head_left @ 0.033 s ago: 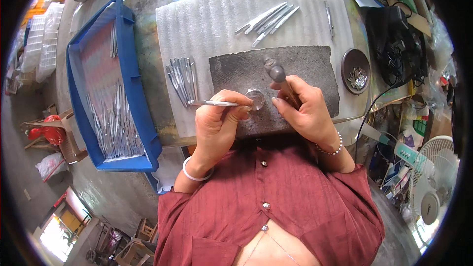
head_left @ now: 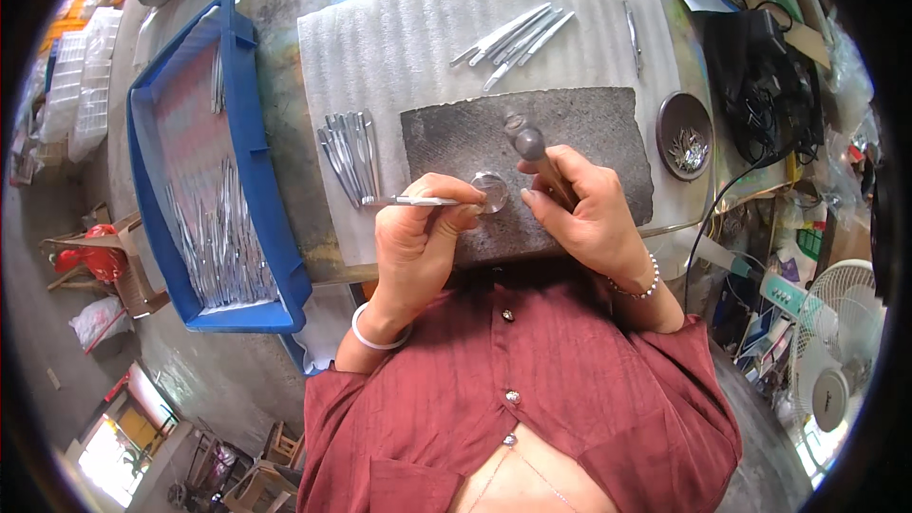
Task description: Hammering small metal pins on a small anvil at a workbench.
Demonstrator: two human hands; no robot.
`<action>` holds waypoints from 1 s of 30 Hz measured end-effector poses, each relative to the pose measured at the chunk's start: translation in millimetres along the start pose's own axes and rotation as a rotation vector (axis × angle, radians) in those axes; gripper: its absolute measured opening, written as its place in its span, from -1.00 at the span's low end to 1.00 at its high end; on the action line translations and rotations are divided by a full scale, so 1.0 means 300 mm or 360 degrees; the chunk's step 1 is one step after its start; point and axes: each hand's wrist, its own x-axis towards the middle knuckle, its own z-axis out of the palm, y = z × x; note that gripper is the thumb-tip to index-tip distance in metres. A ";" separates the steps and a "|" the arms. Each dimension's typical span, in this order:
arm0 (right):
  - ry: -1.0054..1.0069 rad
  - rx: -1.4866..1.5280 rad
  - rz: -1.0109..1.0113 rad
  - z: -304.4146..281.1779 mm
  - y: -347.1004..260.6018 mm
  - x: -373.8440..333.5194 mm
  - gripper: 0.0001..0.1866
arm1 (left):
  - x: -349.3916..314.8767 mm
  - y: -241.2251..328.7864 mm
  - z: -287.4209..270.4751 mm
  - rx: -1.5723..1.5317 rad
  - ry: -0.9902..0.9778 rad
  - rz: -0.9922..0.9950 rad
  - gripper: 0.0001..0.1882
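My left hand point(head_left: 415, 228) pinches a slim silver metal tool point(head_left: 413, 200), held nearly level. Its right end is hidden by my fingertips, close to a small round shiny metal block point(head_left: 490, 192) on the dark mat point(head_left: 446, 138). In my right hand point(head_left: 589, 204) is a hammer point(head_left: 528, 141), its wooden handle gripped by the fingers and its rounded dark head raised over the mat, apart from the block. Left of the mat lies a bunch of similar slim silver tools point(head_left: 350, 157); several more point(head_left: 518, 38) lie beyond it.
White foam sheeting point(head_left: 380, 47) lies under the mat. A single slim tool point(head_left: 633, 38) rests at its far right, near a dark round dish point(head_left: 670, 128) of small metal pieces. The blue tray point(head_left: 252, 123) at left holds many slim tools. A black bag with cables point(head_left: 755, 85) sits at right.
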 end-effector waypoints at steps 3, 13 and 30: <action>0.0004 -0.0045 -0.0081 0.003 0.007 0.004 -0.76 | 0.007 -0.009 0.008 0.0145 0.0015 0.0104 -0.88; 0.0016 -0.0001 -0.0122 0.005 0.020 0.003 -0.77 | 0.006 -0.018 0.021 0.0274 0.0091 0.0227 -0.86; 0.0030 0.0019 -0.0194 -0.001 0.022 0.005 -0.78 | 0.023 0.001 0.037 0.0690 0.0070 0.0557 -0.81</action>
